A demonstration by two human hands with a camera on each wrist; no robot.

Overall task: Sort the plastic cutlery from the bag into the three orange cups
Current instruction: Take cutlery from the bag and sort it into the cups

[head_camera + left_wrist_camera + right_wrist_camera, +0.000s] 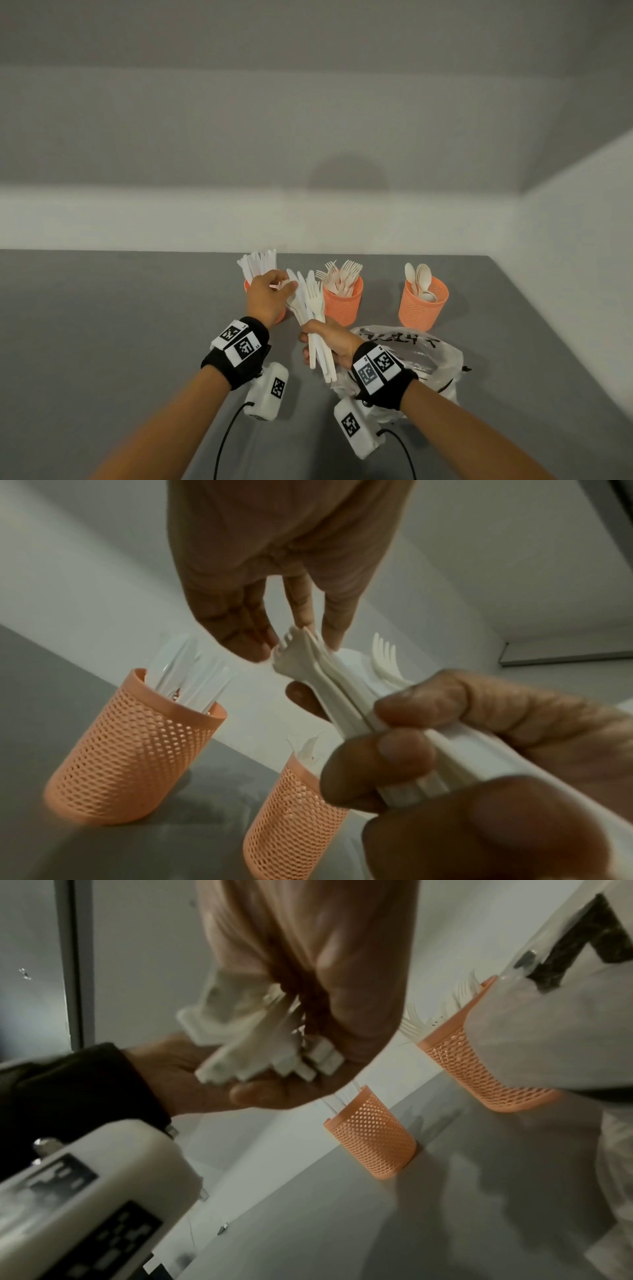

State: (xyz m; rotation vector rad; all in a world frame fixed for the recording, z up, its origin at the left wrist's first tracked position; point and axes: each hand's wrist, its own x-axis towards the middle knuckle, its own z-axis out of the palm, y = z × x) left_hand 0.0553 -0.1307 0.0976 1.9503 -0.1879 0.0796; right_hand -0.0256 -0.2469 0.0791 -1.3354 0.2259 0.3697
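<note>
My right hand (327,346) grips a bundle of white plastic cutlery (310,308) by the handles, heads fanned upward, just above the table. The left hand (274,291) reaches over to the top of the bundle. In the left wrist view the left hand (277,672) pinches a fork head (291,650) between fingers and thumb, while the right hand (394,737) clasps the handles. Three orange mesh cups stand behind: the knife cup (247,285), half hidden by my left hand, the fork cup (344,303) and the spoon cup (423,306).
A crumpled clear plastic bag (424,359) with black print lies on the grey table (102,325) under my right wrist. A white wall runs close behind the cups, and the table's right edge slants past the spoon cup.
</note>
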